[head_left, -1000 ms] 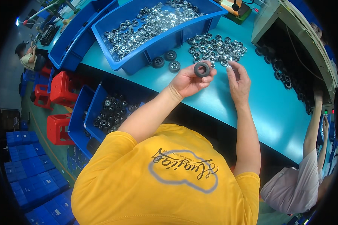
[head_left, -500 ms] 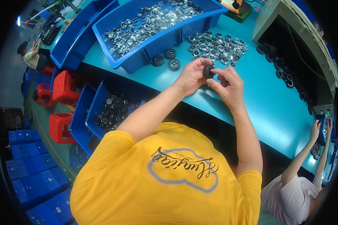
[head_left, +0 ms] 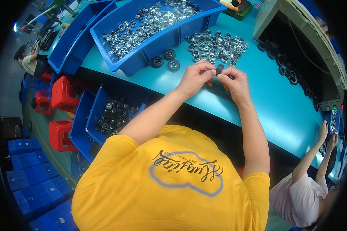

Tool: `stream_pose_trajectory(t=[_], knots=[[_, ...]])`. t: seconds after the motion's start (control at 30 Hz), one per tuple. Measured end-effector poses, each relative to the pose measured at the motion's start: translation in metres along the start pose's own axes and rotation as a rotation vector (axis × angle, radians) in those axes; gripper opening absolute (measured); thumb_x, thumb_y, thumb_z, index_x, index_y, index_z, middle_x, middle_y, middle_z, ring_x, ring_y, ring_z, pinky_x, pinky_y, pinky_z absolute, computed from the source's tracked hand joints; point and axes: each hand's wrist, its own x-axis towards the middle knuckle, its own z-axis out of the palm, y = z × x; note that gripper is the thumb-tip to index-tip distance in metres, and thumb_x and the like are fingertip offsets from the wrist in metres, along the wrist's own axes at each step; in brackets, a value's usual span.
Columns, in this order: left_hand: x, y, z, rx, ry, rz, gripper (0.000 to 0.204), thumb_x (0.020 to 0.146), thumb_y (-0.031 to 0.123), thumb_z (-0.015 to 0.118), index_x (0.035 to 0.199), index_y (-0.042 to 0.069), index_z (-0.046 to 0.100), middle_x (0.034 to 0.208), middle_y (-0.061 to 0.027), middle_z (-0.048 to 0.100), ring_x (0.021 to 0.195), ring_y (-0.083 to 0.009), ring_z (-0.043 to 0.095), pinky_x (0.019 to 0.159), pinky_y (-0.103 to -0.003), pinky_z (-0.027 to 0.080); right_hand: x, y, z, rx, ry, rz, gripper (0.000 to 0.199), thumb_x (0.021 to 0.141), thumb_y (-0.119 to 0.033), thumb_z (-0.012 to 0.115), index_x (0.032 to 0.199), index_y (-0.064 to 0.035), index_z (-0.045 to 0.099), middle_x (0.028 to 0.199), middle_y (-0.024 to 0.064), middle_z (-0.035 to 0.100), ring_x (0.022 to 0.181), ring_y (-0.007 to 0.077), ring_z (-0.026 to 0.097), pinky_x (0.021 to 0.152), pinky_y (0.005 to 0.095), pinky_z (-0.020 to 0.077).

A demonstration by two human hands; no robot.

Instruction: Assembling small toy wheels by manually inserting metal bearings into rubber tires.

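Observation:
Between both hands, over the turquoise table, is a small black tire (head_left: 219,69), turned edge-on. My left hand (head_left: 196,79) pinches its left side with thumb and fingertips. My right hand (head_left: 235,82) grips its right side, and another small dark round part (head_left: 231,77) shows among the curled fingers, mostly hidden. Just beyond the hands lies a spread of shiny chrome wheel hubs (head_left: 216,48). Left of them, three black-tired wheels (head_left: 173,65) rest beside a big blue bin (head_left: 137,57) heaped with more chrome hubs.
Below the table edge at left, a blue crate (head_left: 92,125) holds dark wheels. Red stools (head_left: 61,134) and stacked blue boxes (head_left: 38,175) stand farther left. At right, black tires (head_left: 283,69) line a machine's opening (head_left: 273,23). A co-worker's arms (head_left: 310,154) reach in at lower right.
The tire has turned from showing its face to edge-on and risen slightly. My left fingers have closed in on it. The co-worker's hands have shifted a little.

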Motion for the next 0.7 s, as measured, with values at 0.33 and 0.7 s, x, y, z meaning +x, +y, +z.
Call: stream_pose_trajectory(t=[0.33, 0.7], knots=[[-0.001, -0.002, -0.012, -0.183, -0.093, -0.078, 0.018, 0.091, 0.021, 0.076, 0.091, 0.004, 0.070, 0.097, -0.0009, 0.058, 0.081, -0.0132, 0.057, 0.074, -0.026, 0.047, 0.004, 0.003, -0.001, 0.203, -0.133, 0.137, 0.020, 0.083, -0.019, 0.084, 0.088, -0.0047, 0.070, 0.068, -0.0028, 0.058, 0.053, 0.0058, 0.045, 0.047, 0.0207, 0.0309], [0.000, -0.004, -0.012, -0.228, -0.039, -0.119, 0.010, 0.087, 0.008, 0.078, 0.091, 0.000, 0.072, 0.096, -0.0021, 0.061, 0.081, -0.0140, 0.062, 0.070, -0.028, 0.053, 0.003, 0.004, -0.001, 0.124, -0.097, 0.068, 0.020, 0.088, -0.021, 0.080, 0.094, -0.0045, 0.069, 0.072, -0.0026, 0.059, 0.055, 0.0054, 0.047, 0.048, 0.0197, 0.0341]])
